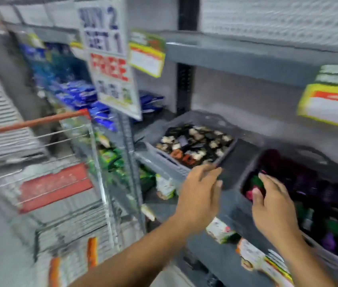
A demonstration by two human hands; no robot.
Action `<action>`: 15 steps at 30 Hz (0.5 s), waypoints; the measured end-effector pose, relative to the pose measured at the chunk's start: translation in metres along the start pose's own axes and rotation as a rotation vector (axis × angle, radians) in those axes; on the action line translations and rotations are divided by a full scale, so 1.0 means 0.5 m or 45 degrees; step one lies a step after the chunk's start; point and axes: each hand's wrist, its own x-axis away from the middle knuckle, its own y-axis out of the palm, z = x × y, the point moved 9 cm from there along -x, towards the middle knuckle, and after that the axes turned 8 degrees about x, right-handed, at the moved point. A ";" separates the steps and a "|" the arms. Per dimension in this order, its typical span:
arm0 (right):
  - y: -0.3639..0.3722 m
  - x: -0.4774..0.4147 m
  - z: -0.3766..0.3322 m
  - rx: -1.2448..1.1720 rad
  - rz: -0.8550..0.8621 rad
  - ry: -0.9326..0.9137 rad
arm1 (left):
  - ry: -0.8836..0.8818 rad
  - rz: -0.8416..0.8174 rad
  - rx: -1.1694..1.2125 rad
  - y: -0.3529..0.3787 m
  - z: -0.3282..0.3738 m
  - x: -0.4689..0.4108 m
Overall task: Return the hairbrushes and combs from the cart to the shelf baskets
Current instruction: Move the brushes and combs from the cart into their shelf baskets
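A grey plastic basket with slotted walls point(165, 160) is sitting on the grey metal shelf point(232, 175), turned a little so that one corner is pointing toward the viewer. It is holding many small black, cream and orange pieces point(195, 141), too blurred to name. Just beside it, on the right, a second dark grey plastic basket point(244, 179) is standing on the same shelf, filled with dark purple, green and pink items point(313, 195) lying in a loose heap. At the left, a wire shopping cart with a red handle bar point(33, 122) is standing near the shelf; what is lying inside it is unclear.
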 end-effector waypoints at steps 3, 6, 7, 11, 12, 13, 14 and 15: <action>0.157 0.075 -0.155 -0.337 -0.265 -0.073 | -0.368 0.365 -0.040 -0.223 -0.168 0.141; 0.327 0.159 -0.298 -0.670 -0.653 -0.015 | -0.724 0.576 -0.135 -0.401 -0.315 0.300; 0.379 0.187 -0.344 -0.758 -0.782 0.021 | -0.842 0.610 -0.169 -0.446 -0.362 0.353; 0.570 0.308 -0.478 -0.878 -1.239 0.162 | -1.340 0.758 -0.125 -0.571 -0.526 0.557; 0.608 0.336 -0.499 -0.840 -1.336 0.168 | -1.440 0.776 -0.103 -0.582 -0.557 0.596; 0.653 0.370 -0.523 -0.790 -1.440 0.186 | -1.536 0.781 -0.104 -0.593 -0.590 0.639; 0.686 0.396 -0.535 -0.744 -1.512 0.209 | -1.627 0.746 -0.129 -0.591 -0.615 0.671; 0.720 0.420 -0.543 -0.669 -1.575 0.235 | -1.723 0.682 -0.160 -0.583 -0.643 0.703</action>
